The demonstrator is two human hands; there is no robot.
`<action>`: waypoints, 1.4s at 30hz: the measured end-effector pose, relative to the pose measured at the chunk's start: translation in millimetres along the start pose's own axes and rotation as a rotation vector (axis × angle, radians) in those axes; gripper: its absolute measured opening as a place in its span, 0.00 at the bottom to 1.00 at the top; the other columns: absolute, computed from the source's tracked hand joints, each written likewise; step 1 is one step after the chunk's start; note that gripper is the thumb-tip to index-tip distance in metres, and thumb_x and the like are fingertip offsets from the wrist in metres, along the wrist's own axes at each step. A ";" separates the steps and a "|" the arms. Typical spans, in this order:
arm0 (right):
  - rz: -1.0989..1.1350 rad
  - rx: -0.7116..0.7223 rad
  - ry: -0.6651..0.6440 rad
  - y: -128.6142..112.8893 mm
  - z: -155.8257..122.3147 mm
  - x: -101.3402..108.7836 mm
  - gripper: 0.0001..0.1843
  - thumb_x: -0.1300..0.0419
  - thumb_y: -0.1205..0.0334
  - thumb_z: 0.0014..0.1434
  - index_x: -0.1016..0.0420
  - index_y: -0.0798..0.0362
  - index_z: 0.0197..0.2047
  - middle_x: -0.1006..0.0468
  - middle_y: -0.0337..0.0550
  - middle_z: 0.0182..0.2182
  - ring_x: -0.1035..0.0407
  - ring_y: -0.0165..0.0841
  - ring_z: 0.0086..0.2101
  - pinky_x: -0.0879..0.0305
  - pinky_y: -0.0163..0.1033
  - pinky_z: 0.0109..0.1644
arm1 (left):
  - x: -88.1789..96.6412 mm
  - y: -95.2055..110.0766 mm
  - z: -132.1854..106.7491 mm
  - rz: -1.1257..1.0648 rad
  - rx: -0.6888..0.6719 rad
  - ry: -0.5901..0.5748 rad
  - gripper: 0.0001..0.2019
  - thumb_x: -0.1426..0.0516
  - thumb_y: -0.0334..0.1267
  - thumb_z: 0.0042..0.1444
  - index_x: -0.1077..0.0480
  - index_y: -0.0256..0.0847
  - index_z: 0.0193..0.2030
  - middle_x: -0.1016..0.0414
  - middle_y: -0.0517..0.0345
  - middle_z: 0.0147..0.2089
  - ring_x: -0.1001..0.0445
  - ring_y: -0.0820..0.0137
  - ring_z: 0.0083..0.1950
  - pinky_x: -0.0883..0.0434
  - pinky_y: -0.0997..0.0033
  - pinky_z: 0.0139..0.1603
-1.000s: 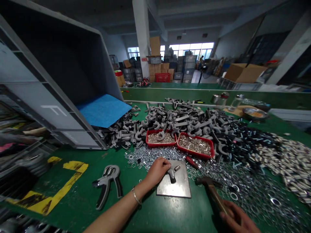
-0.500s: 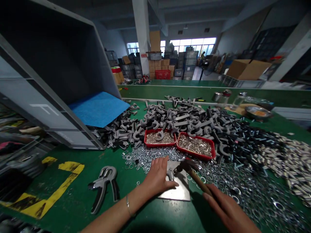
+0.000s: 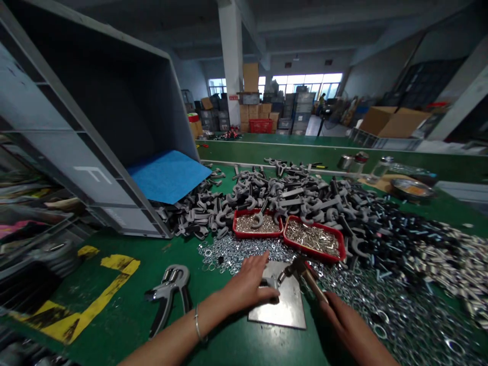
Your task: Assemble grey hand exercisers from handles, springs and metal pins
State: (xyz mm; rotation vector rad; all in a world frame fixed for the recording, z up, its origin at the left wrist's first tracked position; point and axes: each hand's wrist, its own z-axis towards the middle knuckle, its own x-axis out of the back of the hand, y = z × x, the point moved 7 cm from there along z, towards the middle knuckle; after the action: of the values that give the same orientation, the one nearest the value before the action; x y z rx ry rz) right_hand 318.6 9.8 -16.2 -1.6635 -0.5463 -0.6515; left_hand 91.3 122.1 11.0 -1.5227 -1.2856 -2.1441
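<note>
My left hand (image 3: 247, 283) pinches a small grey metal part (image 3: 271, 281) and steadies it on a flat steel plate (image 3: 284, 309) lying on the green table. My right hand (image 3: 345, 329) grips the wooden handle of a hammer (image 3: 305, 277). The hammer's head sits just above and right of the part, near the plate's far edge. An assembled hand gripper (image 3: 169, 290) lies on the table to the left of my left arm.
Two red trays (image 3: 314, 238) of small metal pieces stand behind the plate. Heaps of washers (image 3: 229, 251), grey handles (image 3: 267, 193) and springs cover the table. A tipped grey crate (image 3: 95, 127) with a blue sheet (image 3: 168, 175) stands at left.
The hammer has swung in from the right toward the part on the plate. My left hand has shifted from pinching the part from above to holding it flat on the plate.
</note>
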 end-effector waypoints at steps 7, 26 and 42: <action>-0.573 0.620 0.130 -76.0 44.3 -43.8 0.28 0.47 0.75 0.60 0.32 0.45 0.61 0.26 0.46 0.56 0.33 0.45 0.51 0.33 0.49 0.52 | 72.4 -24.4 101.4 0.535 -0.342 0.010 0.10 0.43 0.30 0.63 0.26 0.45 0.48 0.27 0.52 0.54 0.33 0.61 0.56 0.40 0.61 0.56; 0.957 0.003 -0.014 -60.3 18.1 -34.3 0.15 0.44 0.48 0.66 0.36 0.48 0.50 0.22 0.47 0.47 0.23 0.34 0.38 0.27 0.42 0.45 | 42.6 22.6 20.1 -0.591 0.155 0.214 0.13 0.52 0.49 0.68 0.40 0.42 0.50 0.23 0.58 0.35 0.24 0.67 0.35 0.30 0.67 0.39; 0.057 0.312 0.096 -100.9 -34.3 -20.5 0.14 0.52 0.51 0.69 0.35 0.48 0.35 0.25 0.39 0.26 0.28 0.36 0.27 0.39 0.37 0.31 | -35.3 65.1 -63.4 -0.954 0.378 0.036 0.20 0.56 0.59 0.66 0.41 0.43 0.40 0.36 0.68 0.19 0.38 0.73 0.16 0.44 0.77 0.16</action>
State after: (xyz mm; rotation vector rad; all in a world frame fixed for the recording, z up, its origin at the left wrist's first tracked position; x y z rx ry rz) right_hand 231.8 -5.5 47.0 -1.3442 -0.5022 -0.5698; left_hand 104.5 25.5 10.0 -0.7574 -2.5764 -2.1157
